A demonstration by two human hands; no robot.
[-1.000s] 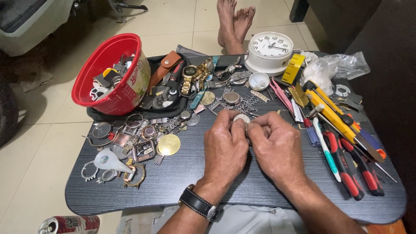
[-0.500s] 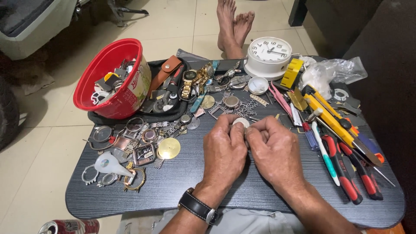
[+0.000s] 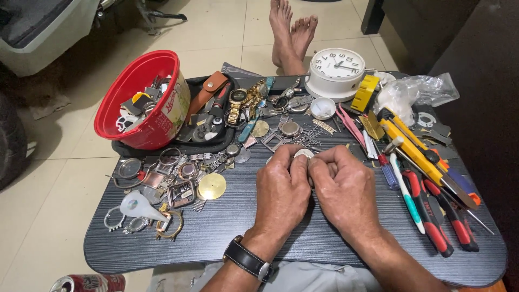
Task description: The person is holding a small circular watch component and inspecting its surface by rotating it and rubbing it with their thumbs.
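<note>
My left hand (image 3: 282, 192) and my right hand (image 3: 346, 189) are pressed together over the middle of a dark wood-grain tabletop (image 3: 232, 238). Between their fingertips they pinch a small round silver watch case (image 3: 303, 154); most of it is hidden by the fingers. My left wrist wears a black-strapped watch (image 3: 247, 259). Loose watch parts (image 3: 286, 130) lie just beyond the hands.
A tilted red bucket (image 3: 141, 100) of parts sits on a black tray at the back left. A white round clock (image 3: 335, 70) stands at the back. Pliers and screwdrivers (image 3: 427, 178) lie along the right. Watch cases and rings (image 3: 162, 178) litter the left. Bare feet (image 3: 292, 32) rest beyond the table.
The hands stay clasped on the small round case, fingers shifting slightly. The view has drifted a little.
</note>
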